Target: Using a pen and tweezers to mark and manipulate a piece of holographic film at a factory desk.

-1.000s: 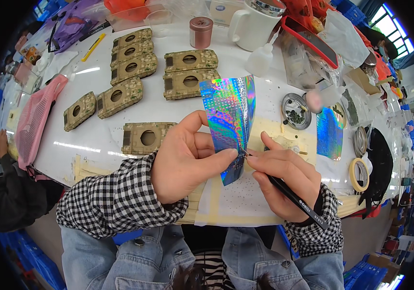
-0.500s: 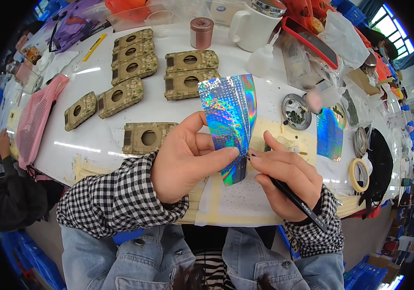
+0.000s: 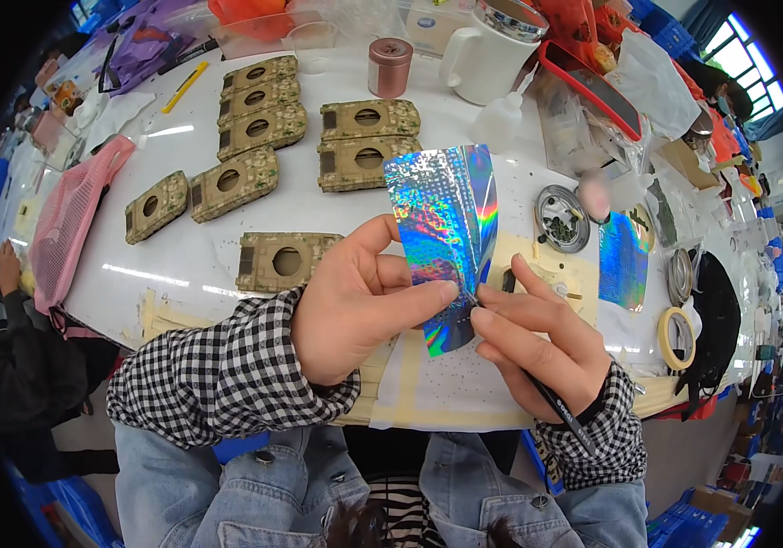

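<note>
My left hand [image 3: 350, 306] pinches a shiny holographic sheet [image 3: 441, 219], blue with rainbow glare and rows of small cut shapes, between thumb and fingers. The sheet is held up above the table, slightly curled along its right side. In my right hand [image 3: 546, 342] is a slim black-handled tool [image 3: 563, 416], held like a pen. Its fine tip meets the lower right part of the sheet, beside my left thumb; whether it is a blade or tweezers I cannot make out. Left of my hands lies a camouflage-painted model tank hull [image 3: 274, 260] with a round opening on top.
Several more tank hulls [image 3: 236, 183] stand farther back. To the right are a round metal tin [image 3: 563, 219] with small dark green parts, another holographic sheet [image 3: 623, 260] and a tape roll [image 3: 677, 338]. A white mug [image 3: 487, 59] and a pink canister [image 3: 390, 68] stand at the back.
The sheet has turned slightly, showing more of its right side. The black tool's rear end has swung lower and left in my right hand. My left hand keeps its pinch.
</note>
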Action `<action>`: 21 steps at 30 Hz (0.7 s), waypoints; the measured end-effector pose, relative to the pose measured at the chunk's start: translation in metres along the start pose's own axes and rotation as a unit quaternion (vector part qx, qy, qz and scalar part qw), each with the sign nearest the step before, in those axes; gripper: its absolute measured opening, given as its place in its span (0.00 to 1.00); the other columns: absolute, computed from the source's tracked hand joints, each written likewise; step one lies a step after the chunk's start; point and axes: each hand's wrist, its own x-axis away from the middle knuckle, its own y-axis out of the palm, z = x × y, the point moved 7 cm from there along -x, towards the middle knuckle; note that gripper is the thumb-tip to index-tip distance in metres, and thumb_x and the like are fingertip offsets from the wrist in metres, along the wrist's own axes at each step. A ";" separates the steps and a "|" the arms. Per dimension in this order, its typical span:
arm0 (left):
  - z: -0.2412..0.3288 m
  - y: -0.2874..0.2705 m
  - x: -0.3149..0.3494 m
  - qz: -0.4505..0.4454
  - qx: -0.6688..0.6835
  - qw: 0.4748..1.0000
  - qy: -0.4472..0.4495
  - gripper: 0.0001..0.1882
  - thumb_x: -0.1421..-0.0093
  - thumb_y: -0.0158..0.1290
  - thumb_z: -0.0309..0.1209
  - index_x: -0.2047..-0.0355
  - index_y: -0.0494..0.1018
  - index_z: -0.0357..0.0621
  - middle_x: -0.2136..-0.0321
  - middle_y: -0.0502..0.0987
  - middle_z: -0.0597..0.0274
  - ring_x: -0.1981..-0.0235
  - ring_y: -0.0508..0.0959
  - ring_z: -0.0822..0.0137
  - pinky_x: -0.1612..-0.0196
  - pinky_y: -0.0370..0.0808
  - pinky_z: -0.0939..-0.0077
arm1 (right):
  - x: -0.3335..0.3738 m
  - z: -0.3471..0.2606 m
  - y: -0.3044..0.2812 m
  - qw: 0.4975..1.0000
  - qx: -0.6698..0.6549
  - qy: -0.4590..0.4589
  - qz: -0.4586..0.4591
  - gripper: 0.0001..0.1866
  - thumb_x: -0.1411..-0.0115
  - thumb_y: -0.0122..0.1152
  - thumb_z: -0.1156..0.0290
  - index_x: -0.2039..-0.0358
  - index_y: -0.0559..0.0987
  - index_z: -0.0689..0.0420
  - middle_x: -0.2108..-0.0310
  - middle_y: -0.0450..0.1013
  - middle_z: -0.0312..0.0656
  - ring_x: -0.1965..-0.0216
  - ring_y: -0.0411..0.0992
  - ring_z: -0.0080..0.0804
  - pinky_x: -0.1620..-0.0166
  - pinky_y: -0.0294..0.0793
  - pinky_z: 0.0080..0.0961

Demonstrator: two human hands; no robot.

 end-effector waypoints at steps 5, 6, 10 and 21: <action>0.000 -0.002 0.000 0.000 0.002 1.000 -0.002 0.26 0.42 0.54 0.19 0.45 0.59 0.35 0.61 0.80 0.54 0.61 0.80 0.71 0.57 0.76 0.78 | 0.000 -0.007 0.002 0.998 0.056 -0.033 -0.012 0.20 0.52 0.70 0.75 0.56 0.80 0.61 0.61 0.76 0.46 0.56 0.77 0.39 0.45 0.71 0.49; 0.000 -0.002 0.000 -0.001 0.004 1.000 -0.001 0.26 0.42 0.54 0.19 0.45 0.59 0.35 0.61 0.80 0.54 0.61 0.80 0.70 0.57 0.77 0.78 | -0.001 -0.007 0.002 0.997 0.062 -0.037 -0.011 0.20 0.52 0.70 0.75 0.56 0.80 0.61 0.61 0.76 0.46 0.56 0.77 0.39 0.45 0.71 0.49; 0.000 0.000 0.001 -0.006 0.010 1.000 -0.002 0.26 0.42 0.54 0.19 0.45 0.59 0.35 0.61 0.80 0.54 0.61 0.80 0.70 0.57 0.77 0.78 | 0.000 -0.007 0.001 0.997 0.060 -0.041 -0.003 0.19 0.52 0.70 0.74 0.57 0.80 0.61 0.61 0.76 0.46 0.56 0.77 0.39 0.45 0.71 0.48; 0.003 0.002 0.002 -0.013 0.004 1.000 0.004 0.25 0.41 0.53 0.18 0.45 0.59 0.35 0.59 0.79 0.54 0.59 0.79 0.69 0.54 0.76 0.76 | -0.001 -0.001 -0.002 1.000 -0.019 0.005 -0.002 0.19 0.50 0.68 0.78 0.56 0.79 0.61 0.61 0.76 0.45 0.55 0.76 0.39 0.43 0.69 0.47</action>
